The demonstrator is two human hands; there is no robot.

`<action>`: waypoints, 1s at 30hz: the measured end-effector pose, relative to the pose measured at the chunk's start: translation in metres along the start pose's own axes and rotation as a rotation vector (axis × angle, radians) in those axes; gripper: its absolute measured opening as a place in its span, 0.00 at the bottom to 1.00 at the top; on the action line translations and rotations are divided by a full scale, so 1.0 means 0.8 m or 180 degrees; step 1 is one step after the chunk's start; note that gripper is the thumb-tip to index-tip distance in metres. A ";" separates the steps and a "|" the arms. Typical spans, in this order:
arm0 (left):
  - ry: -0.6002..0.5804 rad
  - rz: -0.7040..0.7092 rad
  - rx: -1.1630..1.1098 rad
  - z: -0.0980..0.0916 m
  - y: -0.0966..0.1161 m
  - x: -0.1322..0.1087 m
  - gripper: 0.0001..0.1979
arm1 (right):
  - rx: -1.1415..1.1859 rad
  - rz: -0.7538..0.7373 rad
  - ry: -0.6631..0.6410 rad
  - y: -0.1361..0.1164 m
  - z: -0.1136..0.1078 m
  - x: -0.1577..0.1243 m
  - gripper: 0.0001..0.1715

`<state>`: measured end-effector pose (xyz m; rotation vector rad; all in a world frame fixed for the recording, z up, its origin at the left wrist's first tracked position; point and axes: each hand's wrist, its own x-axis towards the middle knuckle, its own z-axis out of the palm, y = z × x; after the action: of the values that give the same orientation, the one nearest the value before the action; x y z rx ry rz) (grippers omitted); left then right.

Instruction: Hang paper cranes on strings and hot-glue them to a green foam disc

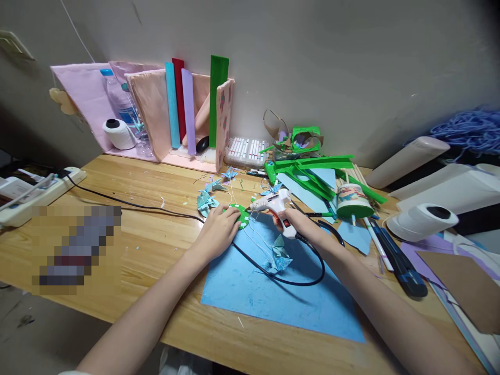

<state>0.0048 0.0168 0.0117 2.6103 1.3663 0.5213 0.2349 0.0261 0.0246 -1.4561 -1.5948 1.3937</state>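
Note:
My right hand [288, 219] is wrapped round a white glue gun [272, 200], its nozzle pointing left at a small green disc [242, 215]. Fingers of my left hand [220, 229] rest closed on the disc's left side, holding it. White strings run from the disc to blue folded paper pieces [281, 258] on the blue sheet [273, 297]. More folded blue paper [207, 202] lies behind my left hand. The gun's black cord [312, 283] loops over the sheet and passes under my left wrist.
Behind stand pink organizers [146, 109] and a marker case [247, 149]. Green strips [312, 172], a round green-based box [354, 200], a black-blue cutter [402, 265] and a white thread spool [422, 221] lie to the right. A power strip [47, 194] is at the left.

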 end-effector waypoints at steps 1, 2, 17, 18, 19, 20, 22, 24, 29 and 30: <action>0.0003 0.0006 0.0003 0.000 0.000 0.000 0.15 | -0.0049 -0.0025 -0.0013 -0.002 0.000 -0.001 0.15; 0.0003 0.0012 0.0006 0.000 0.000 0.000 0.15 | -0.0101 -0.0050 -0.0028 -0.004 0.000 -0.002 0.15; 0.0034 0.0020 -0.0013 -0.001 0.001 0.000 0.15 | -0.0179 -0.0121 0.0025 -0.006 -0.003 -0.001 0.15; 0.0034 0.0022 -0.0014 -0.001 0.001 0.000 0.15 | -0.0155 -0.0117 0.0043 -0.008 -0.002 -0.003 0.15; 0.0031 0.0022 -0.0016 -0.001 0.001 0.000 0.15 | -0.0125 -0.0096 0.0065 -0.012 -0.002 -0.005 0.15; 0.0026 0.0020 -0.0018 -0.001 0.001 0.000 0.15 | -0.0086 -0.0052 0.0091 -0.016 -0.001 -0.007 0.16; 0.0015 0.0012 -0.0015 -0.001 0.001 0.000 0.15 | 0.0019 0.0081 0.0166 -0.025 0.001 -0.013 0.17; 0.0008 0.0011 -0.0013 -0.001 0.000 -0.001 0.15 | 0.0115 0.0244 0.0237 -0.034 0.003 -0.019 0.19; 0.0044 0.0024 -0.0074 0.000 0.001 -0.002 0.14 | 0.0409 0.0395 0.0299 -0.044 0.007 -0.031 0.18; 0.0069 0.0019 -0.0103 -0.001 0.002 -0.001 0.14 | 0.0525 0.0388 0.0313 -0.046 0.007 -0.033 0.18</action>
<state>0.0051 0.0149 0.0130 2.5913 1.3454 0.5695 0.2232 0.0045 0.0632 -1.5192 -1.3175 1.4608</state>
